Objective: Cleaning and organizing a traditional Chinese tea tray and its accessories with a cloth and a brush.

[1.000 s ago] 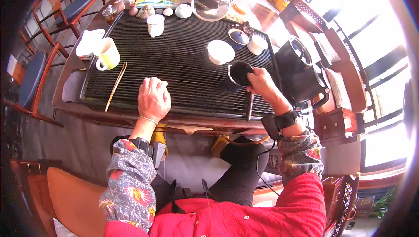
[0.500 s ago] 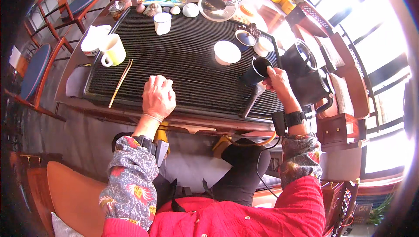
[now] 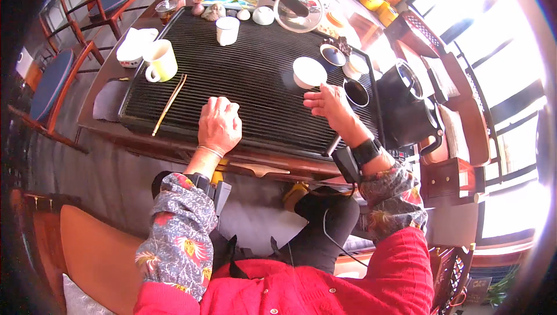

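My left hand [image 3: 220, 122] rests in a loose fist at the near edge of the ribbed black tea tray [image 3: 249, 54], and nothing shows in it. Over the tray's right part, my right hand [image 3: 333, 106] is open, fingers stretched toward the left. Just to its right stands a dark pitcher [image 3: 356, 93], upright, partly hidden by that hand. A white bowl [image 3: 309, 73] sits right beyond its fingertips. Behind these are a lidded blue-and-white cup [image 3: 332, 55] and a small white cup [image 3: 355, 67]. The utensil beneath my right wrist is mostly covered.
A yellowish mug [image 3: 161, 61] and wooden tongs [image 3: 169, 105] are on the left, a white cup [image 3: 227, 31] farther back. A glass lid [image 3: 298, 10] stands at the far edge. Black kettles [image 3: 400, 103] crowd the right side. Chairs [image 3: 52, 86] stand at left.
My right hand has let go of the dark pitcher, moved left and stretched its fingers out. The pitcher now stands on the tray. My left hand stays in a fist; the view has shifted slightly.
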The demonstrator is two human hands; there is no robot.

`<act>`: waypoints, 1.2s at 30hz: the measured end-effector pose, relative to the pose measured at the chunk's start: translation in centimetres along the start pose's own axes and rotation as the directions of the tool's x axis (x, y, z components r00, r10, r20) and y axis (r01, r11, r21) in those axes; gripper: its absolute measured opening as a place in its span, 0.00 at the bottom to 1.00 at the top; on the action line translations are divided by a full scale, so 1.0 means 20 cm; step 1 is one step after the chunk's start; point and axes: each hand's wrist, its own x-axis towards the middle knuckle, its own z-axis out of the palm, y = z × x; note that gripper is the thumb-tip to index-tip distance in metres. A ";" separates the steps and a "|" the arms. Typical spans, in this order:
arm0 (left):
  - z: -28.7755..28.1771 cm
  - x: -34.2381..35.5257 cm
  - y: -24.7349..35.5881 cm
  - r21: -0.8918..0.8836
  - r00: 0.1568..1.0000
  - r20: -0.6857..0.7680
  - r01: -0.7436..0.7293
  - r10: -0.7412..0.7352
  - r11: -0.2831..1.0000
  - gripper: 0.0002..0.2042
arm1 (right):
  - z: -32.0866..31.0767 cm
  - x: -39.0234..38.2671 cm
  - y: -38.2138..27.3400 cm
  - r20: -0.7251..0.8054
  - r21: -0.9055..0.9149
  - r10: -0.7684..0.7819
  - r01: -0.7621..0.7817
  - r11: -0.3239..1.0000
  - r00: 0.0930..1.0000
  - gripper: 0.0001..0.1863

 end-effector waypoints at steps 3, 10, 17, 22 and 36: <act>-0.01 0.00 0.01 -0.014 1.000 0.006 0.014 -0.014 1.000 0.06 | 0.03 0.08 0.02 -0.048 0.095 -0.002 0.007 0.995 0.999 0.25; 0.00 -0.01 -0.01 -0.026 1.000 0.002 0.030 -0.030 0.999 0.06 | 0.02 0.17 0.00 -0.092 0.019 0.087 -0.086 0.996 0.992 0.15; -0.02 -0.01 -0.02 -0.018 0.999 0.021 0.032 -0.032 0.999 0.08 | 0.23 0.26 -0.12 -0.139 0.111 0.136 -0.121 0.986 0.981 0.16; -0.03 0.00 0.00 -0.059 1.000 -0.002 0.019 -0.019 0.998 0.08 | 0.51 0.33 -0.19 -0.077 0.062 0.083 -0.079 0.995 0.994 0.13; -0.02 0.02 0.01 -0.068 0.999 -0.046 0.000 -0.003 0.998 0.06 | 0.90 0.38 -0.14 0.209 0.102 -0.044 0.023 0.995 0.977 0.14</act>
